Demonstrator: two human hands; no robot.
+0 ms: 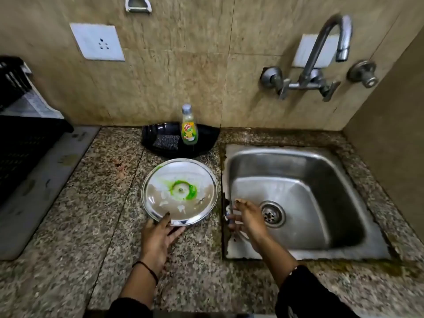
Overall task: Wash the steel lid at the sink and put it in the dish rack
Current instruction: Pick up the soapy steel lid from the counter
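Note:
The steel lid lies upside down on the granite counter, just left of the sink. Green smears and white bits cover its inside. My left hand grips the lid's near rim, one finger over the edge and the others under it. My right hand hovers over the sink's left edge with fingers spread and holds nothing that I can make out. The black dish rack stands at the far left on a grey mat.
A curved tap with two handles is mounted on the wall above the sink, and no water runs. Behind the lid, a black tray holds a dish soap bottle and a scrub pad. A side wall closes the right.

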